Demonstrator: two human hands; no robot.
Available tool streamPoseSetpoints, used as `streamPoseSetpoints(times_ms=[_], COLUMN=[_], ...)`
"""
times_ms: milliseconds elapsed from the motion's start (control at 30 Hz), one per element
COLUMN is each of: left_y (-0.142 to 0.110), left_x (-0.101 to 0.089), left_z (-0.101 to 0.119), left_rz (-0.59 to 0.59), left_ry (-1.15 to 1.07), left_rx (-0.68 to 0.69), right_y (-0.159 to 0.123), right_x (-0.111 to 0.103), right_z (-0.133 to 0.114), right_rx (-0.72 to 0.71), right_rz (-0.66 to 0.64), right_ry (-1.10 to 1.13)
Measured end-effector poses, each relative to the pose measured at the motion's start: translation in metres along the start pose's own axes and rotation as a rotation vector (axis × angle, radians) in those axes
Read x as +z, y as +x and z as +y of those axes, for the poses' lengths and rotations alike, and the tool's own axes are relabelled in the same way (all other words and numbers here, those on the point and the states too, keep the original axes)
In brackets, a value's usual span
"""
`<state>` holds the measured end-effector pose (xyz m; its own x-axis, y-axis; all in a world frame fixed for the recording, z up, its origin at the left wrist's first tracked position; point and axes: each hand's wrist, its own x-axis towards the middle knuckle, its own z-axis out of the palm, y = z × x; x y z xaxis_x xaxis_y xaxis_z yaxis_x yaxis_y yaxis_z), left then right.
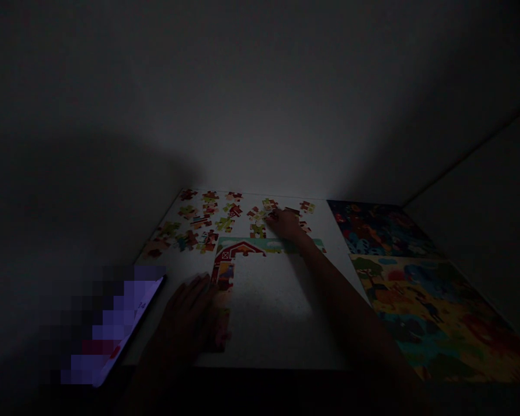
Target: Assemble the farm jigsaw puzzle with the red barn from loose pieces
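Observation:
In the dim head view, my left hand lies flat with its fingers stretched out, at the left side of a partly joined jigsaw puzzle. The joined part makes a top row and a left column and shows a red barn. My right hand reaches past the top row into the loose pieces. Its fingers are pinched together on a puzzle piece, mostly covered by the fingertips. Close by lie a green piece and a piece at the back.
Several loose puzzle pieces spread over the back left of the white table. A lit screen stands at the left edge. Two picture sheets, one dark and one yellow with animals, lie on the right. A wall rises behind.

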<state>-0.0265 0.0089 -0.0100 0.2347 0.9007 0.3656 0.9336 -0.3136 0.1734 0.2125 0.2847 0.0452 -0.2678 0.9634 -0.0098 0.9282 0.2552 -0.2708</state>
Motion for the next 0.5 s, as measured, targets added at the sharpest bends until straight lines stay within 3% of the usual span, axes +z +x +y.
streamPoseSetpoints(times_ms=[267, 500], left_y=[0.001, 0.007], left_x=[0.001, -0.006], left_z=[0.003, 0.008], left_rz=[-0.003, -0.032], left_ry=[-0.020, -0.062], left_rx=[-0.039, -0.058], right_y=[0.004, 0.006], right_x=[0.004, 0.017], right_z=[0.005, 0.009], right_rx=[0.033, 0.073], right_rz=[0.032, 0.147], right_ry=[0.168, 0.324])
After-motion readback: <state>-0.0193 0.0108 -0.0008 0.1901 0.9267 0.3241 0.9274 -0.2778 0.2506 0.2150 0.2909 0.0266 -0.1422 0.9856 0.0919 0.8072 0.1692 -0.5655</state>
